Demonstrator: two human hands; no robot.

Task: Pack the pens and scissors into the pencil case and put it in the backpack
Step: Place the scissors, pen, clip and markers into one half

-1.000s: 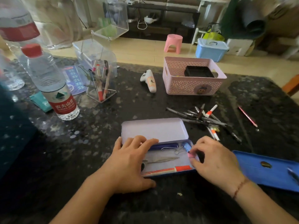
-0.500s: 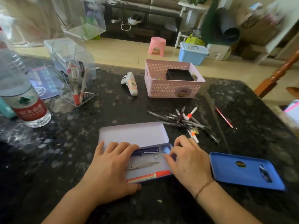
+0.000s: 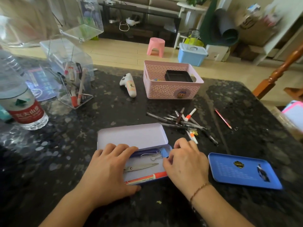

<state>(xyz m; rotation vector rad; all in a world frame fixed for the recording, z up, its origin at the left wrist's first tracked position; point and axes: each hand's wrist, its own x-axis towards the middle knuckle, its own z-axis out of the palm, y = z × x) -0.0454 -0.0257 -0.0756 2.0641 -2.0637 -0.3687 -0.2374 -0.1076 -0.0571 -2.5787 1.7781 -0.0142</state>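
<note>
The lilac pencil case lies open on the dark table in front of me, lid tipped back. Inside lie slim metal scissors, an orange-red marker, a dark blue pen and a binder clip. My left hand rests flat on the case's left end, covering it. My right hand sits at the case's right end, fingertips pinching a small light-blue piece there. A heap of loose pens lies behind the case to the right. No backpack is in view.
A blue tray-like lid lies right of my right hand. A pink pencil lies farther right. Behind are a pink basket, a white controller, a clear pen holder and a water bottle at left.
The camera has turned rightward, so everything has slid left in view. Both hands have stayed on the case; the right hand's fingers have kept working at the light-blue piece on its right end.
</note>
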